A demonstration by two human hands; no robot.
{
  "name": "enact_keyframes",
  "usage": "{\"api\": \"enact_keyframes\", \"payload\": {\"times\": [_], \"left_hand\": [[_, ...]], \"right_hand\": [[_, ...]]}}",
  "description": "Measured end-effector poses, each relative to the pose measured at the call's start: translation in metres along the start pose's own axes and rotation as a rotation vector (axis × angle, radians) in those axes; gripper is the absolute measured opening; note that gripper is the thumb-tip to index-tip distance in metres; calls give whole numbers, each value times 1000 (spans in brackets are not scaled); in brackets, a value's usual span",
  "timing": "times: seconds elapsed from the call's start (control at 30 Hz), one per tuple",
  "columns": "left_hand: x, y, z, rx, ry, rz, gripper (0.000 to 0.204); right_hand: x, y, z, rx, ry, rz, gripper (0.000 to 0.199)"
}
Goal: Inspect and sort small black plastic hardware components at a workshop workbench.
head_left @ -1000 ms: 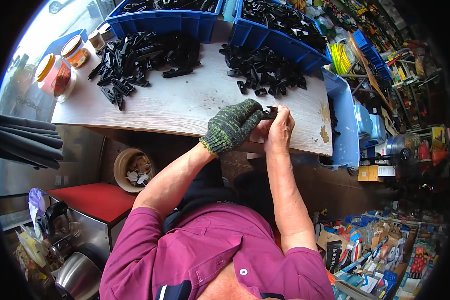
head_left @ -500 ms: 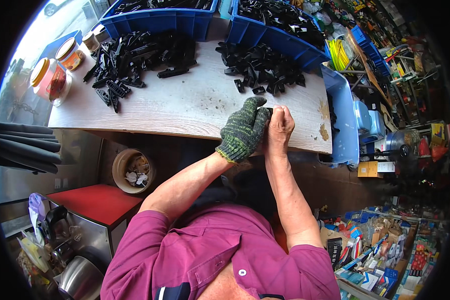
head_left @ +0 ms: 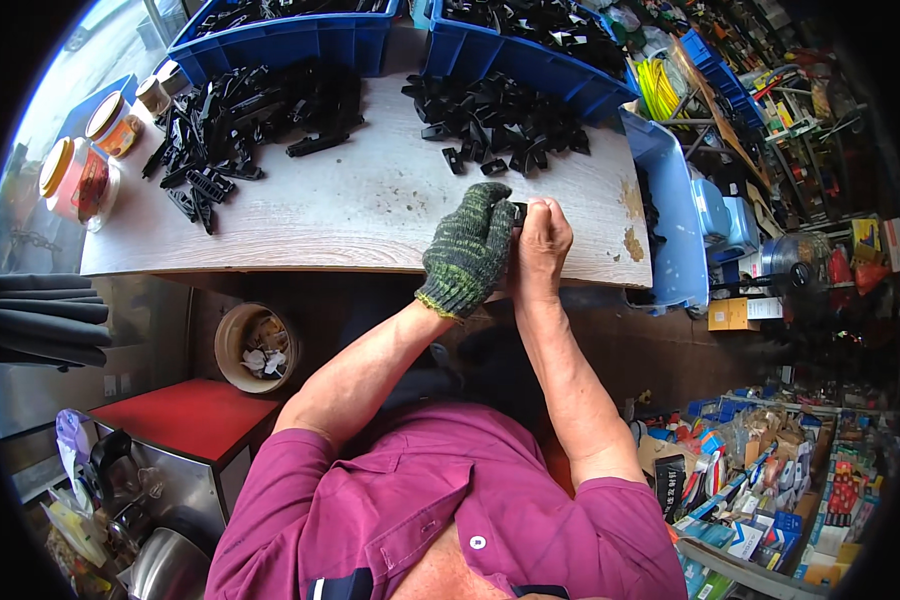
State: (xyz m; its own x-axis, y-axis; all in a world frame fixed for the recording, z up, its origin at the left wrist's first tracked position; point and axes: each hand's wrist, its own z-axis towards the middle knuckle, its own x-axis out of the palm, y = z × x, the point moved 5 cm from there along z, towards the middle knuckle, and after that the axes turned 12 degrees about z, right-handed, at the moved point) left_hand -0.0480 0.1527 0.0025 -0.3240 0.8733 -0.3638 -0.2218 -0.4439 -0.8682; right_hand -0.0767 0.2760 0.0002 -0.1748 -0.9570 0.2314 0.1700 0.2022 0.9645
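Head view looks down on a pale wood-grain tabletop (head_left: pixel 350 210) where both hands meet at the near edge. Left hand (head_left: pixel 470 250), in a green knitted work glove, is curled closed around a small black plastic part (head_left: pixel 519 211), of which only a corner shows between the two hands. Right hand (head_left: pixel 542 245), bare, is closed too, its fingers pinched on the same part from the other side, so the two hands touch each other just above the table's front edge.

Beyond the hands, a loose heap of short black plastic pieces (head_left: pixel 495 120) lies on the table, and a second heap of longer black plastic strips (head_left: pixel 240 125) lies well apart to the left. Two blue plastic bins (head_left: pixel 290 40) holding more black parts stand along the far edge. Another blue plastic tray (head_left: pixel 670 230) sits at the table's right end. Clear lidded jars (head_left: pixel 75 180) stand at the far left corner.
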Motion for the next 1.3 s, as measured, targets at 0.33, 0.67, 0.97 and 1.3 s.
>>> {"api": "enact_keyframes", "payload": {"times": [0.33, 0.67, 0.97, 1.3], "left_hand": [[-16, 14, 3, -37, 87, -152, 21], [6, -7, -1, -71, 46, -51, 28], [-14, 14, 6, -125, 144, -181, 23], [10, -6, 4, 8, -16, -23, 26]], "right_hand": [[6, 0, -8, 252, -27, 210, 28], [-10, -7, 5, -155, 34, -35, 27], [-1, -8, -5, 195, -29, 239, 27], [-6, 1, 5, -120, -2, 7, 32]]}}
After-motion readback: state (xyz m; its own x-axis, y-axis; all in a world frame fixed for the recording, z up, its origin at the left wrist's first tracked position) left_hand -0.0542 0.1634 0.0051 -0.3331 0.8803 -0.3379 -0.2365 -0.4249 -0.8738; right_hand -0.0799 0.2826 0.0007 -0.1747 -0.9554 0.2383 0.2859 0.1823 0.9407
